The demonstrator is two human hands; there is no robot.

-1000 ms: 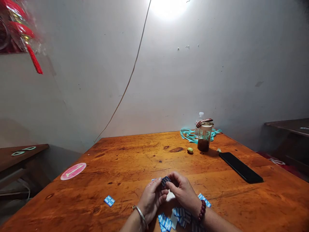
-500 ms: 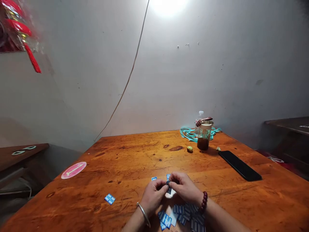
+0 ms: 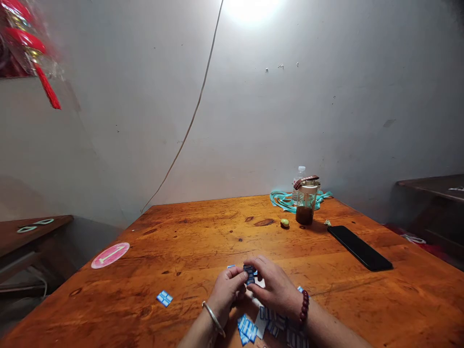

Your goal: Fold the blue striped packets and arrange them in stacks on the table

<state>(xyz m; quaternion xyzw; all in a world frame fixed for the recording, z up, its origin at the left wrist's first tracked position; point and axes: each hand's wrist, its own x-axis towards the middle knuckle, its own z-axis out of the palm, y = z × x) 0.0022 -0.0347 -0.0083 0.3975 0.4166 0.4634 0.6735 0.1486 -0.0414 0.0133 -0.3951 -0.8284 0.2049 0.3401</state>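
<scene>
Farthest left of the left hand (image 3: pixel 227 292), a flat, round pink disc (image 3: pixel 110 255) with a pale mark is lying on the worn, knotty wooden counter (image 3: pixel 195 234). Nearer that hand, a lone blue-and-white card (image 3: pixel 164 298) is resting flat, well apart from the rest. The left hand, wearing a smooth metal bangle (image 3: pixel 213 319), is pinching a small striped card (image 3: pixel 250 274) between thumb and fingers; this card is sitting between the two hands, above the counter. Below and between the hands, thin blue-and-white cards (image 3: pixel 247 330) are overlapping in a loose heap, and darker-looking striped cards (image 3: pixel 277 321) are spreading under the right wrist. With one card being handled and many lying loose, much seems left to go through; how many are done cannot be told. The right hand (image 3: pixel 271 285) is curving around the striped card, forefinger touching its top and thumb near its lower end; whether it is gripping cannot be told. Beyond the right hand, a clear jar (image 3: pixel 305 205) is holding dark contents, and farther right a glossy black phone (image 3: pixel 360 247) is lying flat.
</scene>
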